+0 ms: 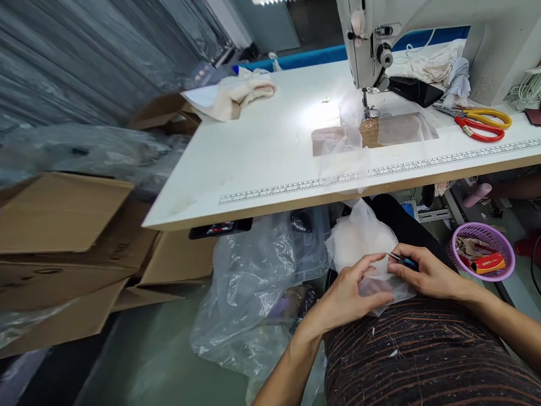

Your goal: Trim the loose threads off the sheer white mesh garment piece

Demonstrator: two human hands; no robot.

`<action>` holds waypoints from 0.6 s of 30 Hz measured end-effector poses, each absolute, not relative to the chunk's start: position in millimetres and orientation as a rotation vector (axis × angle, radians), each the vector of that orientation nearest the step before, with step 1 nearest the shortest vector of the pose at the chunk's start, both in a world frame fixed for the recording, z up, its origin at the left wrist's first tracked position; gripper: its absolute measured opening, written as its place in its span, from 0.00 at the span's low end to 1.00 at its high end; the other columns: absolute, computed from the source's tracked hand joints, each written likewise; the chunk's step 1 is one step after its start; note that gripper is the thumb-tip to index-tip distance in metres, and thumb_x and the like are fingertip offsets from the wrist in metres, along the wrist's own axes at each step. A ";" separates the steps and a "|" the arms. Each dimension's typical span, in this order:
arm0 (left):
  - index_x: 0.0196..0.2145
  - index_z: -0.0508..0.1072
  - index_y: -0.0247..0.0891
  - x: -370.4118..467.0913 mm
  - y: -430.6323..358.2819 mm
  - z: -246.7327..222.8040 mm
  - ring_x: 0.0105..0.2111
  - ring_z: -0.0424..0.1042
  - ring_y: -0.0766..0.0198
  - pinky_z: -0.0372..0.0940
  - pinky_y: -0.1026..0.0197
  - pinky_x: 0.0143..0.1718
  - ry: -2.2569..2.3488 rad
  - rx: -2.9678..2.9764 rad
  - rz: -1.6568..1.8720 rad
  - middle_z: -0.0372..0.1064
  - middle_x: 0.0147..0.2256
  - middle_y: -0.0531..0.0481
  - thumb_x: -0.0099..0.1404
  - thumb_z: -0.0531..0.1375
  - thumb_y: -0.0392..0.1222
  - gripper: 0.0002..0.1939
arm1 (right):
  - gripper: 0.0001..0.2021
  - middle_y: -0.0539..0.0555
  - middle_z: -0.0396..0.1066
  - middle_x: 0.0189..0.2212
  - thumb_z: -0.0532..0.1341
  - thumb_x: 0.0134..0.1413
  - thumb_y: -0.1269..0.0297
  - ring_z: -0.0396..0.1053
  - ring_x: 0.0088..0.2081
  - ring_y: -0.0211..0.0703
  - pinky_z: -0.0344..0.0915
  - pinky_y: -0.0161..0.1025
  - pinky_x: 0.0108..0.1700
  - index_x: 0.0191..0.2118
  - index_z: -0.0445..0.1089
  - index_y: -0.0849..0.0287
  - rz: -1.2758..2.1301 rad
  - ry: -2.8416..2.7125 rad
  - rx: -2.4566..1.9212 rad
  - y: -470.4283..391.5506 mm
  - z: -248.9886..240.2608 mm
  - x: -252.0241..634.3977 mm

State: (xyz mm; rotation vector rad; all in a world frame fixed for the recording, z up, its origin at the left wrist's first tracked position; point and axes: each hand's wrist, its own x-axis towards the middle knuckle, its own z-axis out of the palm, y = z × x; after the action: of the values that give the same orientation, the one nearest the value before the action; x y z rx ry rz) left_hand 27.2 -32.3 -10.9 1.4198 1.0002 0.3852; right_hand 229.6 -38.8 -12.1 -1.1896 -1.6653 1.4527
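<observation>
In my lap lies a bunch of sheer white fabric (359,239), its thin layers spread over my leg. My left hand (349,290) has hold of its near edge, with thumb and index finger apart and the cloth between them. Between the fingers of my right hand (422,270) is a small pair of thread snips (403,260), dark with a bluish handle. Their pointed metal tip reaches toward my left index finger, right at the fabric. More of the sheer material lies on the table edge above, near the sewing machine's presser foot (369,113).
A white sewing table (262,152) with a printed ruler stands ahead, carrying the sewing machine (422,17). Red and yellow scissors (482,121) lie at right. Cardboard boxes (63,214) and a clear plastic bag (249,282) are at left. A purple basket (482,228) stands at right.
</observation>
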 end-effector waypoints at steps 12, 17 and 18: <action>0.51 0.71 0.37 -1.5 29.6 -52.1 0.35 0.74 0.59 0.68 0.57 0.41 1.380 1.539 0.867 0.74 0.33 0.50 0.55 0.66 0.46 0.26 | 0.19 0.49 0.66 0.24 0.55 0.56 0.44 0.57 0.21 0.36 0.57 0.36 0.25 0.32 0.62 0.56 1.191 -1.345 -1.535 -12.8 -80.5 233.1; 0.47 0.73 0.41 11.5 26.1 -78.9 0.52 0.69 0.51 0.61 0.46 0.55 1.619 2.073 1.042 0.69 0.50 0.42 0.62 0.58 0.39 0.15 | 0.14 0.47 0.66 0.23 0.56 0.56 0.50 0.60 0.24 0.37 0.58 0.36 0.27 0.32 0.63 0.56 1.127 -1.484 -1.642 -19.4 -87.6 238.4; 0.47 0.74 0.41 15.4 20.8 -81.0 0.51 0.69 0.52 0.62 0.47 0.54 1.628 2.111 1.094 0.70 0.49 0.42 0.64 0.56 0.38 0.14 | 0.14 0.48 0.67 0.24 0.56 0.55 0.49 0.59 0.23 0.37 0.58 0.36 0.27 0.32 0.63 0.56 1.113 -1.481 -1.662 -20.6 -87.6 239.6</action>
State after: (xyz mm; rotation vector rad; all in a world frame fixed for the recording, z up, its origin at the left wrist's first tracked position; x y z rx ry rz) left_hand 15.4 20.8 -81.0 2.1111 1.6281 1.0935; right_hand 239.6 -20.6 -87.6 -1.6621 -1.4809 1.1132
